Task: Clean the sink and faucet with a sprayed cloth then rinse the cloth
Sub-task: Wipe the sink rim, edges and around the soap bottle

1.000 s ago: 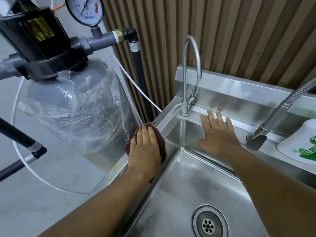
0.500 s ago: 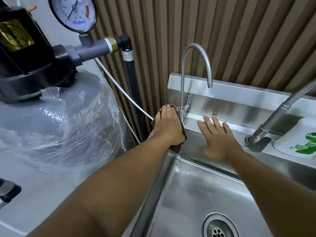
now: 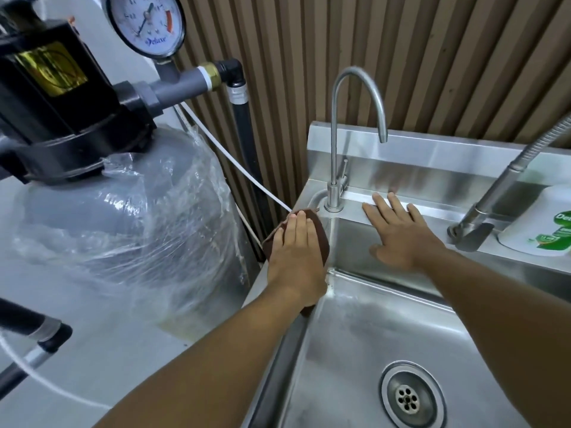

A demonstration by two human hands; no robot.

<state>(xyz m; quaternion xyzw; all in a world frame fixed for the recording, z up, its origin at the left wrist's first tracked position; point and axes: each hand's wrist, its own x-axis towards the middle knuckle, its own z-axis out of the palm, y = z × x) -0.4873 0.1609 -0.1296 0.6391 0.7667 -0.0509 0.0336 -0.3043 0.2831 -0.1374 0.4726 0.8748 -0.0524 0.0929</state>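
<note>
Two hands are on the stainless sink (image 3: 386, 329), but only one is working. Your left hand (image 3: 295, 257) lies flat with fingers extended, pressing the brown cloth (image 3: 318, 233) onto the sink's left rim near the back-left corner, just short of the gooseneck faucet (image 3: 335, 128). Half a second ago that hand was up against the faucet base; it has now slid back toward you along the rim, so this looks like a back-and-forth scrub of the left edge rather than a finished pass. Your right hand (image 3: 398, 233) is open and empty, palm braced on the back wall of the basin with fingertips over the back ledge, where it has stayed. The faucet neck and basin probably remain to be wiped, and rinsing is not yet begun. A pull-out sprayer (image 3: 491, 208) and a soap bottle (image 3: 543, 223) sit at the back-right edge.
</note>
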